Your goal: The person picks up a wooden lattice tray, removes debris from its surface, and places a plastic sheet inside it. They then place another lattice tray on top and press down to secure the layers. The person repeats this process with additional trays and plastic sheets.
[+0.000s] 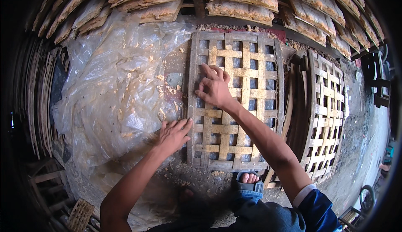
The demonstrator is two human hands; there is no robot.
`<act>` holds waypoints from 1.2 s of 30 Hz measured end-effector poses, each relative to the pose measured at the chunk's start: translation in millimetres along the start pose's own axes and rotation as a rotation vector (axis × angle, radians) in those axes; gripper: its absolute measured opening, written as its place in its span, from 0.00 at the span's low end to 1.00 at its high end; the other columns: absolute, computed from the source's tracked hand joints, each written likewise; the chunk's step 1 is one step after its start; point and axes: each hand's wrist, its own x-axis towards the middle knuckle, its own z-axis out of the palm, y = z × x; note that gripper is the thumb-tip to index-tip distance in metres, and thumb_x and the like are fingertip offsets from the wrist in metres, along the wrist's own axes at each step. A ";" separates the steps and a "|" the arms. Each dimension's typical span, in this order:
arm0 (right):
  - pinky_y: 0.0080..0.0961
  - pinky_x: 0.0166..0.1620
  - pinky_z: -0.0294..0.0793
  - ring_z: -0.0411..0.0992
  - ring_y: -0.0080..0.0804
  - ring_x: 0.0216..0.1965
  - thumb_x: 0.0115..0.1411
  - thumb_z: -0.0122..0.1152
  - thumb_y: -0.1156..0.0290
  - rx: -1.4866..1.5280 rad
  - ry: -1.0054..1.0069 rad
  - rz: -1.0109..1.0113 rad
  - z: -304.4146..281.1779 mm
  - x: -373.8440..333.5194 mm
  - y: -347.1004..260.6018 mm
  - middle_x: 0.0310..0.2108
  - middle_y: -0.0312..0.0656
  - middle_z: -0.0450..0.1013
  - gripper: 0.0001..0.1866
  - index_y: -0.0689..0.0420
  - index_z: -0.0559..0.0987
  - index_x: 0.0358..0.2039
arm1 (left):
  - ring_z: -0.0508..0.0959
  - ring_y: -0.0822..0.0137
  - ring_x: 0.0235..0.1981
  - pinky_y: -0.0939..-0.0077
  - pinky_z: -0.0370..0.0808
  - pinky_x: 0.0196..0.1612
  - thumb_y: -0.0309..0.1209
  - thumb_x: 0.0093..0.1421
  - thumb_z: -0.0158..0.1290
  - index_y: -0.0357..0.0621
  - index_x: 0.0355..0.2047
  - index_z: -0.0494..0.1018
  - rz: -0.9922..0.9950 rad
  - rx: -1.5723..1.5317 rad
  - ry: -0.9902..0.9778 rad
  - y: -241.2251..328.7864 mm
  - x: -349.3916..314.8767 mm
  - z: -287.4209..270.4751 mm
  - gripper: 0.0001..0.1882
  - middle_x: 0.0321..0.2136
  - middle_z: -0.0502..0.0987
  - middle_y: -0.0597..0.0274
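Bamboo lattice tray (234,102) lies flat on the ground, the right hand (214,87) pressing spread fingers on its upper slats, gripping nothing, the left hand (173,133) flat at its left edge beside crumpled plastic sheeting (113,85); steadying that edge probably works best.

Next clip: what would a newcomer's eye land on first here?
First, the woven bamboo lattice tray lying flat at centre, with the right hand pressed on its slats and the left hand at its left edge. Next, the crumpled clear plastic sheet speckled with crumbs, spread to the left. Along the top run racks of trays loaded with pale crusted slabs, and more lattice trays lean at right.
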 end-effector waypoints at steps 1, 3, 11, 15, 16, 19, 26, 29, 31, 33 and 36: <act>0.62 0.68 0.46 0.47 0.63 0.72 0.46 0.79 0.51 -0.032 -0.009 -0.040 3.1 -3.0 1.5 0.76 0.67 0.32 0.53 0.54 0.61 0.69 | 0.74 0.59 0.54 0.56 0.61 0.59 0.41 0.63 0.61 0.45 0.69 0.64 0.004 0.003 0.001 0.1 0.3 -0.4 0.36 0.60 0.71 0.60; 0.61 0.69 0.45 0.47 0.63 0.72 0.47 0.78 0.51 0.035 -0.113 0.065 -16.9 3.4 -26.7 0.75 0.68 0.31 0.57 0.58 0.57 0.72 | 0.74 0.59 0.54 0.56 0.61 0.59 0.41 0.63 0.61 0.44 0.69 0.64 -0.016 0.007 -0.005 -4.4 -6.6 1.6 0.36 0.60 0.71 0.60; 0.58 0.69 0.46 0.48 0.61 0.72 0.48 0.77 0.49 0.167 -0.056 0.201 -31.8 7.6 -25.6 0.76 0.65 0.36 0.54 0.55 0.61 0.71 | 0.73 0.59 0.55 0.57 0.61 0.59 0.41 0.63 0.60 0.43 0.68 0.65 -0.020 0.001 -0.024 -4.1 -6.1 -1.0 0.36 0.60 0.71 0.59; 0.60 0.69 0.46 0.47 0.60 0.73 0.48 0.75 0.49 -0.012 -0.088 0.036 -13.6 -5.1 -7.3 0.76 0.63 0.37 0.49 0.51 0.64 0.68 | 0.73 0.58 0.55 0.56 0.60 0.60 0.41 0.63 0.60 0.43 0.68 0.65 -0.003 0.009 -0.005 -1.3 -1.2 -0.2 0.36 0.61 0.71 0.58; 0.61 0.69 0.46 0.47 0.59 0.73 0.49 0.75 0.49 -0.030 -0.099 0.009 -12.1 -8.1 -8.0 0.76 0.63 0.36 0.51 0.52 0.63 0.69 | 0.73 0.58 0.55 0.56 0.60 0.60 0.41 0.63 0.60 0.43 0.68 0.65 -0.002 0.008 -0.011 -1.3 -1.2 -0.9 0.36 0.61 0.71 0.58; 0.65 0.69 0.44 0.45 0.59 0.74 0.49 0.74 0.47 0.100 -0.115 0.155 -33.7 2.4 -37.5 0.77 0.62 0.36 0.58 0.56 0.56 0.74 | 0.73 0.58 0.56 0.57 0.61 0.61 0.41 0.63 0.60 0.43 0.68 0.65 -0.026 -0.003 -0.027 -6.5 -8.8 0.3 0.36 0.61 0.71 0.58; 0.58 0.68 0.43 0.50 0.58 0.71 0.54 0.72 0.49 0.162 0.099 0.299 -73.7 -46.7 12.1 0.77 0.52 0.46 0.29 0.52 0.76 0.51 | 0.73 0.58 0.57 0.58 0.60 0.62 0.42 0.63 0.60 0.46 0.70 0.64 -0.041 -0.019 -0.052 -2.2 -2.1 -0.7 0.37 0.62 0.71 0.60; 0.56 0.66 0.47 0.55 0.55 0.68 0.52 0.73 0.59 0.017 0.094 0.289 -107.1 -97.9 36.7 0.73 0.52 0.57 0.15 0.55 0.82 0.35 | 0.73 0.58 0.58 0.58 0.60 0.62 0.42 0.63 0.61 0.46 0.70 0.63 -0.069 -0.038 -0.076 -4.0 -5.3 -1.4 0.38 0.62 0.71 0.60; 0.54 0.66 0.47 0.58 0.54 0.67 0.52 0.73 0.60 -0.052 0.146 0.356 -124.6 -132.7 53.4 0.73 0.49 0.59 0.12 0.55 0.82 0.28 | 0.73 0.58 0.58 0.58 0.60 0.62 0.42 0.63 0.61 0.45 0.70 0.63 -0.058 -0.044 -0.056 -8.4 -7.9 2.7 0.38 0.62 0.71 0.60; 0.55 0.66 0.47 0.58 0.54 0.68 0.50 0.72 0.62 -0.155 0.153 0.431 -144.0 -157.9 69.4 0.74 0.50 0.57 0.10 0.54 0.82 0.27 | 0.72 0.58 0.58 0.57 0.60 0.62 0.42 0.63 0.61 0.45 0.70 0.63 -0.024 -0.048 -0.038 -7.7 -4.0 1.3 0.38 0.62 0.71 0.59; 0.56 0.66 0.46 0.56 0.57 0.69 0.50 0.71 0.62 -0.261 0.119 0.419 -158.3 -167.5 91.1 0.75 0.55 0.51 0.11 0.55 0.82 0.30 | 0.72 0.57 0.59 0.57 0.60 0.62 0.42 0.63 0.61 0.44 0.70 0.63 -0.011 -0.078 -0.053 -7.1 -0.8 -3.5 0.38 0.62 0.72 0.57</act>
